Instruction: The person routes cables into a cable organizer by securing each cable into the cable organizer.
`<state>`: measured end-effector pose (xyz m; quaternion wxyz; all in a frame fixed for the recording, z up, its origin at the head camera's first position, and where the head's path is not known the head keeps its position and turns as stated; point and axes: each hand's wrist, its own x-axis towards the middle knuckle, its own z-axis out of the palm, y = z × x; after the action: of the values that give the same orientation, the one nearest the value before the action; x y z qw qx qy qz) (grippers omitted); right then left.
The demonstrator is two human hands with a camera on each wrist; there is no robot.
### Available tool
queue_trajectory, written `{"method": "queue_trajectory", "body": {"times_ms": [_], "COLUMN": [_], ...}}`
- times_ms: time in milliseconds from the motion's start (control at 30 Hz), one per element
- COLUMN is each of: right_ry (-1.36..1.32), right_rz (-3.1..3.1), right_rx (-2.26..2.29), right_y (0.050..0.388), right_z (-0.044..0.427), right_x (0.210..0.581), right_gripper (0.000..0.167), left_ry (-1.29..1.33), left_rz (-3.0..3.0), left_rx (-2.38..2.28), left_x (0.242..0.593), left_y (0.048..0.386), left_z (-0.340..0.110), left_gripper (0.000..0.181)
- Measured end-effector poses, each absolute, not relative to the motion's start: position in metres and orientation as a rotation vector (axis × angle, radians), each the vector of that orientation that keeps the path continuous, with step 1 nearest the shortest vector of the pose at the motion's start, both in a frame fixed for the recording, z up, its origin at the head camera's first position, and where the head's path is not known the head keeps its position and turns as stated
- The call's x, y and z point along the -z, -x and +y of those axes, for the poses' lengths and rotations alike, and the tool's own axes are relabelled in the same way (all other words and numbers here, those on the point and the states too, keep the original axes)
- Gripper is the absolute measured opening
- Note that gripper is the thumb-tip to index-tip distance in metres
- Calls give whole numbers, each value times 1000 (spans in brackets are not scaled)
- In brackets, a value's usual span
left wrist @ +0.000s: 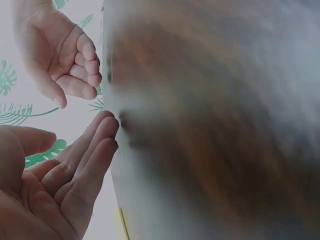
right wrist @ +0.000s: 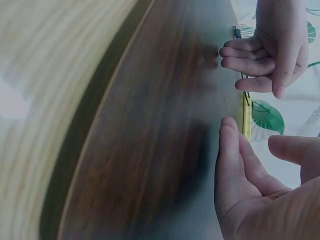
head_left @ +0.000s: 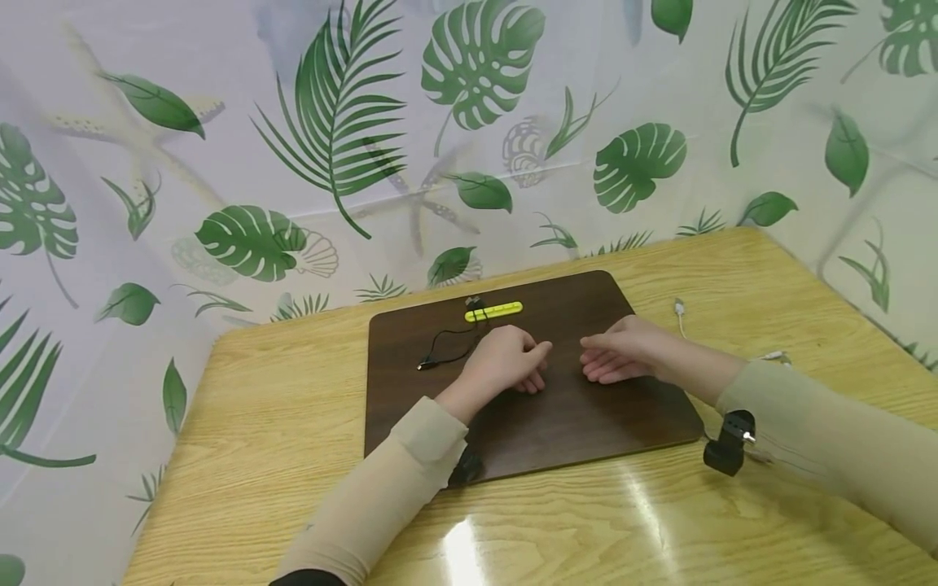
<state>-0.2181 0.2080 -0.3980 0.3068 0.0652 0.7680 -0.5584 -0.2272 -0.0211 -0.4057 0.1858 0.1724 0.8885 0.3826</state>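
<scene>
A dark brown board (head_left: 528,439) is lying beneath both hands, spreading out around them. The left hand (head_left: 506,358) is leaning in from the near left, its palm facing inward, its thumb pointing towards the other hand and its fingers bending loosely around nothing. The right hand (head_left: 623,350) is mirroring it, coming in from the right with palm turned inward, fingers slackly extending and likewise gripping nothing. The fingertips are facing each other across a narrow gap; whether they are touching the board, I cannot tell. Just beyond and left of the left hand, a black cable (head_left: 427,364) is lying in a loose loop, running up to a yellow strip (head_left: 506,309) that is resting beyond that hand. Past the right hand, a white cable end (head_left: 679,308) is lying on the wooden table (head_left: 278,423). Farther beyond both hands, a leaf-printed cloth (head_left: 550,155) is hanging.
</scene>
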Motion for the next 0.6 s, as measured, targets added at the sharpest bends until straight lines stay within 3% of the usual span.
{"method": "queue_trajectory", "body": {"times_ms": [600], "right_ry": [-174], "right_rz": [2024], "right_rx": [1497], "right_y": [197], "right_z": [248], "right_x": [399], "right_gripper": [45], "left_ry": [-561], "left_rz": [2471], "left_rx": [-1055], "left_x": [404], "left_y": [223], "left_z": [-1], "left_gripper": [42]}}
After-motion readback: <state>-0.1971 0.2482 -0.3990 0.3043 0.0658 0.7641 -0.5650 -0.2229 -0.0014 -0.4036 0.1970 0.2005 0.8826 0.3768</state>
